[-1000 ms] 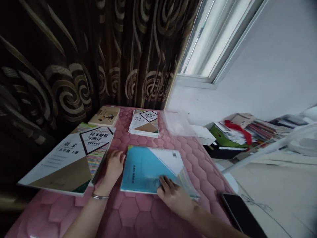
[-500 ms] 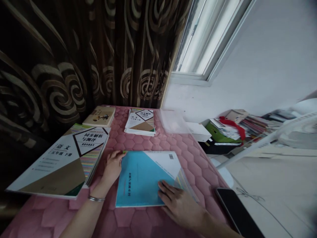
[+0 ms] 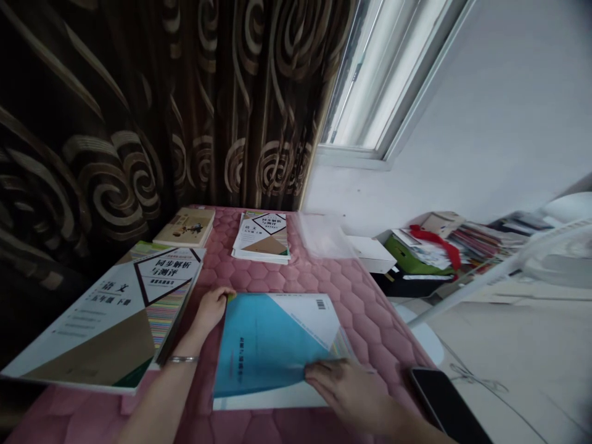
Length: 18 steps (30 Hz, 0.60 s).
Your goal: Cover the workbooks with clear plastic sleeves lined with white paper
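Blue book [image 3: 266, 345], green holder [image 3: 399, 256] with papers [image 3: 419, 248]

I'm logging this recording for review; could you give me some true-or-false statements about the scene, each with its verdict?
1. The left hand is at the far left corner of the blue-and-white workbook. True.
2. The right hand is touching the smartphone. False: its fingers are on the workbook; the smartphone lies to the right.
3. A bracelet circles the right wrist. False: the bracelet is on the left wrist.
4. The pink tablecloth has a hexagon pattern. True.
5. The curtain is plain white. False: it is dark with swirls.
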Each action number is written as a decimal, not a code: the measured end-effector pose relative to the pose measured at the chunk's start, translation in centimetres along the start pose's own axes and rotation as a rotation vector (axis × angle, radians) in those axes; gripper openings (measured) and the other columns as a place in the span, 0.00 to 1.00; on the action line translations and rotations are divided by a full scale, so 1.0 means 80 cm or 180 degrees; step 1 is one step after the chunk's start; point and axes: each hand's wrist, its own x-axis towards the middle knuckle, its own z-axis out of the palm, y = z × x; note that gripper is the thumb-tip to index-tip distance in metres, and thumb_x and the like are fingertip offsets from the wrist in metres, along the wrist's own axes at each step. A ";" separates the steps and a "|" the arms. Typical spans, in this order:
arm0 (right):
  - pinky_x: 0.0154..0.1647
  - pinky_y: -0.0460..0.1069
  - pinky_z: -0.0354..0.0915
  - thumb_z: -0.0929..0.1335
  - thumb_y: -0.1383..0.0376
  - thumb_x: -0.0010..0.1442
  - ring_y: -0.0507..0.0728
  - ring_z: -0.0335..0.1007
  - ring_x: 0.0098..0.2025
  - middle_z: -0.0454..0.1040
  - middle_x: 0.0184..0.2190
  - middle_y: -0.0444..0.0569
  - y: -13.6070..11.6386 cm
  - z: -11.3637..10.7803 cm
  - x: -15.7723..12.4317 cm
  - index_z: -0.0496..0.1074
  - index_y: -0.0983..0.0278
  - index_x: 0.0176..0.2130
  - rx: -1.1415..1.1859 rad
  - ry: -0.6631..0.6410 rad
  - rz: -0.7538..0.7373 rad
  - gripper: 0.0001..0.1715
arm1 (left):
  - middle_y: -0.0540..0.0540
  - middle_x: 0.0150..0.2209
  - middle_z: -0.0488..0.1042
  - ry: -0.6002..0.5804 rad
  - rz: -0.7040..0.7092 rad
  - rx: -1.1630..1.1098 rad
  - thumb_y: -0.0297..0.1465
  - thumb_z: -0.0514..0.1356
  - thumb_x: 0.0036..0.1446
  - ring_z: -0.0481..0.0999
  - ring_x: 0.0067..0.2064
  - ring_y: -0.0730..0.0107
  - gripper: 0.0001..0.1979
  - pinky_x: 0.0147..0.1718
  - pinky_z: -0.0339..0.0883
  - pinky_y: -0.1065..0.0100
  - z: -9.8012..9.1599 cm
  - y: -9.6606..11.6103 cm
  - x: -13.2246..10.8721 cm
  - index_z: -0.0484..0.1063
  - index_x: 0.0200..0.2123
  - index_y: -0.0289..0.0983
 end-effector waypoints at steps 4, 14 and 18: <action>0.36 0.44 0.66 0.65 0.63 0.60 0.53 0.76 0.34 0.81 0.31 0.42 0.010 -0.026 0.021 0.80 0.58 0.33 0.1477 -0.0451 0.0773 0.13 | 0.49 0.40 0.81 0.0029 0.0281 -0.0242 0.20 0.47 0.48 0.78 0.46 0.70 0.21 0.53 0.68 0.63 0.001 -0.013 -0.004 0.79 0.34 0.40; 0.34 0.45 0.64 0.67 0.64 0.56 0.53 0.72 0.30 0.80 0.29 0.44 0.078 -0.125 0.131 0.80 0.61 0.30 0.1207 -0.0038 0.0829 0.11 | 0.45 0.45 0.79 -0.0050 -0.0100 -0.0566 0.20 0.48 0.49 0.77 0.49 0.66 0.21 0.54 0.67 0.61 0.002 -0.024 0.000 0.76 0.41 0.37; 0.45 0.48 0.64 0.66 0.68 0.57 0.55 0.74 0.39 0.80 0.37 0.48 0.107 -0.168 0.221 0.80 0.61 0.32 0.0097 0.0766 0.0575 0.12 | 0.39 0.45 0.77 0.0662 -0.0357 -0.0575 0.24 0.50 0.55 0.77 0.46 0.64 0.15 0.50 0.69 0.60 0.018 -0.025 0.000 0.70 0.45 0.34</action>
